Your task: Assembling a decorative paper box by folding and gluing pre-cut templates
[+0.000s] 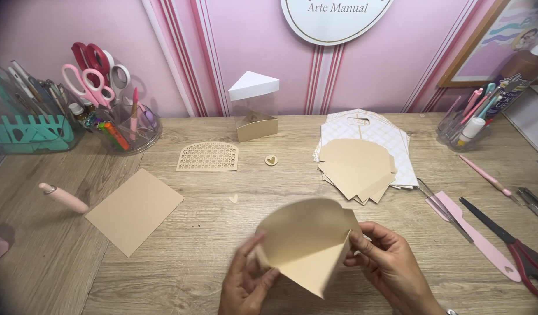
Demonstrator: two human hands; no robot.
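Holding a folded tan card piece (307, 242) between both hands, low centre of the wooden desk (181, 256), lifted just above the surface. Left hand (244, 283) pinches the piece's left edge, fingers closed on it; slightly motion-blurred, so exact finger placement is hard to tell. Right hand (391, 262) grips the right edge near the fold, thumb and fingertips clamped on the card. Piece has a curved top and comes to a point at the bottom, cone-like.

Behind it, a stack of cut tan and patterned card sheets (362, 160). Left of the hands, a flat tan square sheet (135, 210); beside that a pink pen-like tool (63, 198). Lattice-cut arch piece (208, 156) and small heart disc (271, 160) further back. Wedge-shaped clear box with white lid (254, 108) by the wall. Red-handled scissors (511, 248) and a pink flat tool (479, 239) at right. Clear cup of scissors and pens (120, 122) back left.
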